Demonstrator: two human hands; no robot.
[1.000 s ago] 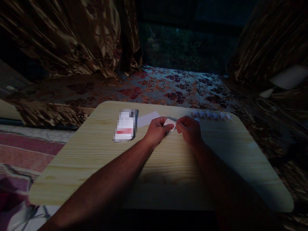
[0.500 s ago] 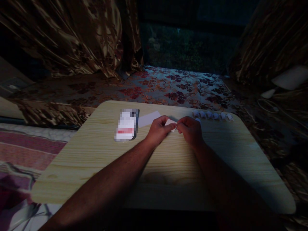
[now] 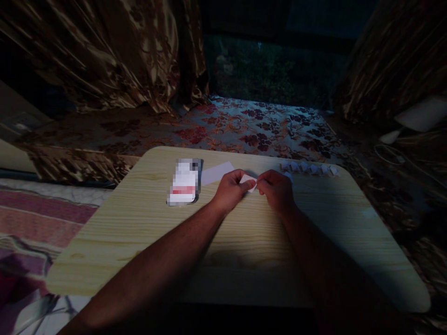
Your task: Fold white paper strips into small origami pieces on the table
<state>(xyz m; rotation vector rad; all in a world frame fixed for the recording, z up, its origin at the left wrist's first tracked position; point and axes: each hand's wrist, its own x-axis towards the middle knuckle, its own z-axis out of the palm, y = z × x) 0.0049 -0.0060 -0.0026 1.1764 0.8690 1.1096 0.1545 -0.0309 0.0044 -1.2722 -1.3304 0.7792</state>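
Observation:
Over the back half of the wooden table, my left hand (image 3: 230, 188) pinches a small folded piece of white paper (image 3: 247, 182) between thumb and fingers. My right hand (image 3: 277, 188) is closed at the paper's right corner, its thumb and forefinger pressed together there. A flat white paper strip (image 3: 217, 173) lies just left of my left hand. Behind and right of my right hand sits a row of several small folded paper pieces (image 3: 309, 168). One more small paper piece (image 3: 288, 175) shows right behind that hand, partly covered by it.
A phone (image 3: 184, 181), blurred by pixelation, lies on the left part of the table (image 3: 146, 223). Behind the table is a ledge (image 3: 244, 121) with flowered cloth, between curtains (image 3: 139, 56). A white lamp (image 3: 419, 114) with a cable stands at the right. Striped bedding (image 3: 49, 214) borders the left.
The view has shifted very slightly. Both hands keep nearly the same place and hold on the paper, with only tiny finger movement.

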